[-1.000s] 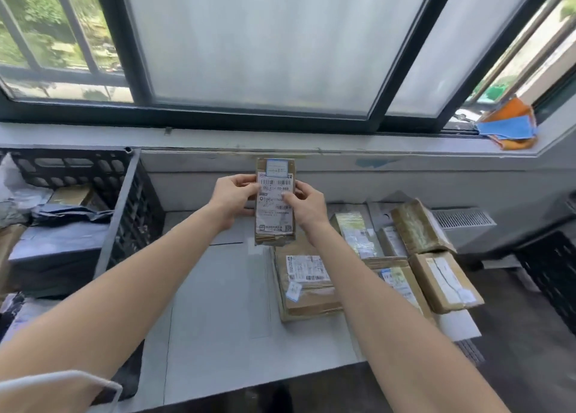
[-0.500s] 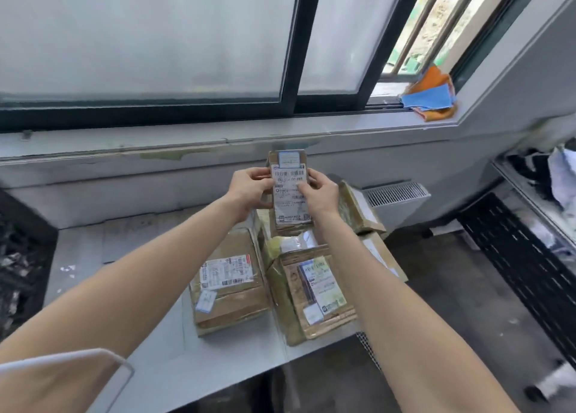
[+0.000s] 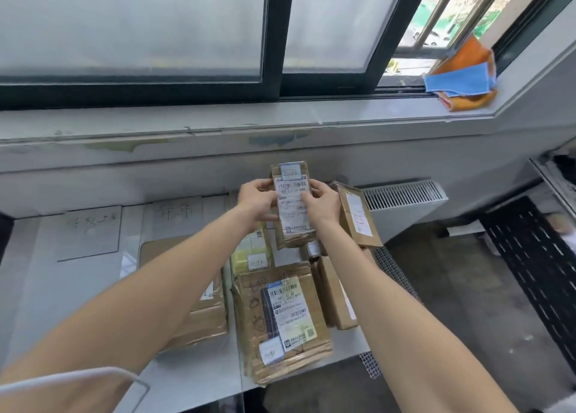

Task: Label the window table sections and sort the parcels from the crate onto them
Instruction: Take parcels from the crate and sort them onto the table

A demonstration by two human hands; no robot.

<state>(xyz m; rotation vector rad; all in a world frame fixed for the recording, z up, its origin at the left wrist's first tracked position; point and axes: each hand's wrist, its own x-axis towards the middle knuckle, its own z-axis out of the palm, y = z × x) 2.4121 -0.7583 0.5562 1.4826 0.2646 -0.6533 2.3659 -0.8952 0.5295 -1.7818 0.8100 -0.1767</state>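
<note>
The parcel (image 3: 293,206) is held label toward me above the right end of the tabletop (image 3: 78,303), over the sorted boxes (image 3: 280,316), with the fingers of my left hand (image 3: 257,199) and right hand (image 3: 324,202) clamped on its side edges. I reckon the risk is misfiling it: the handwritten section sheets (image 3: 90,231) are too faint to read, my forearms hide part of the piles, and the crate is out of view.
</note>
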